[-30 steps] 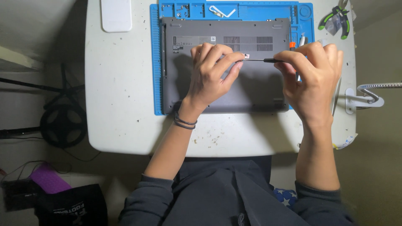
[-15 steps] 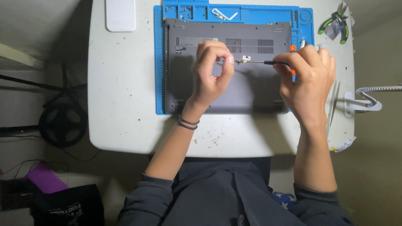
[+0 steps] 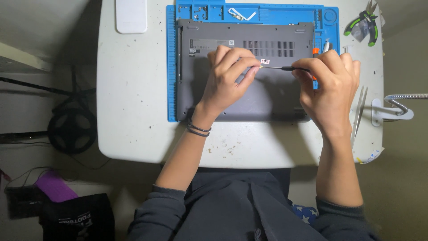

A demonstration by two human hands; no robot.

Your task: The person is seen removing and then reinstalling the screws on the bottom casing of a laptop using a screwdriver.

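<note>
While the grey laptop [image 3: 243, 71] lies upside down on the blue mat [image 3: 171, 67], both hands work just above its flat bottom. The mat sits at the far edge of the white table [image 3: 133, 111], a bit toward the right side.

The left hand [image 3: 227, 78] is closed, with its fingertips [image 3: 252, 64] pinched together on something tiny near the tip of a thin screwdriver [image 3: 285, 68] — what it pinches is too small to tell. Dark bands [image 3: 198, 129] go around that wrist.

The right hand [image 3: 332, 85] is closed around the screwdriver and holds it almost flat, pointing toward the left hand. The tip meets the left fingertips over the middle of the laptop, just below a row of vent slots [image 3: 267, 44] and right beside a small white sticker [image 3: 265, 61].

Green and black pliers [image 3: 368, 24] lie at the far right corner of the table. Shiny tweezers [image 3: 359, 111] lie near the right edge, just past the right hand. A metal clamp [image 3: 392, 109] grips that same edge. A white flat box [image 3: 130, 15] rests at the far left corner — well apart from the mat. A white bent strip [image 3: 240, 14] lies on the far part of the mat.
</note>
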